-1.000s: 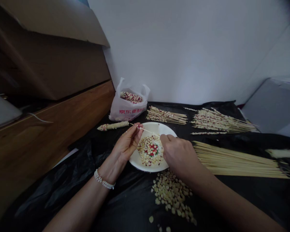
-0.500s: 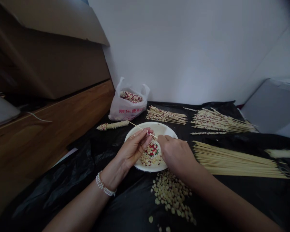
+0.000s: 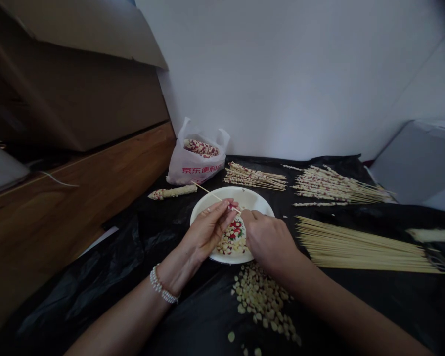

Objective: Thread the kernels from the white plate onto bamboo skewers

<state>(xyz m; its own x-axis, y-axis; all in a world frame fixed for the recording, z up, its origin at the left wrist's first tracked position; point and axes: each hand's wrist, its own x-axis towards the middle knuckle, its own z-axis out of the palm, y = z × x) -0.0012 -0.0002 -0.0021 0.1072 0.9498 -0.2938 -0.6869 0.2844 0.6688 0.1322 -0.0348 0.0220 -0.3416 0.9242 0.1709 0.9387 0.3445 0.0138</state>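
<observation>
A thin bamboo skewer [image 3: 204,190] slants over the white bowl [image 3: 197,207], a few red-and-cream corn kernels [image 3: 231,205] on it at my left fingertips. My left hand [image 3: 206,227], with a beaded bracelet at its wrist, pinches the skewer around those kernels. Its lower end meets the closed fingers of my right hand [image 3: 269,237], whose exact grip is partly hidden. Loose corn kernels [image 3: 232,245] lie in the bowl over a red and green print.
Bare skewers [image 3: 359,247] lie to the right, kernel-threaded skewers [image 3: 326,184] and a smaller bunch [image 3: 252,177] behind. A plastic bag [image 3: 196,170] holds corn cobs; a partly stripped cob [image 3: 172,192] lies before it. Pale flat pieces [image 3: 265,296] are heaped in front. A cardboard box [image 3: 96,89] stands left.
Both hands stay over the bowl with only slight shifts. The skewer's far tip has moved a little up and to the left.
</observation>
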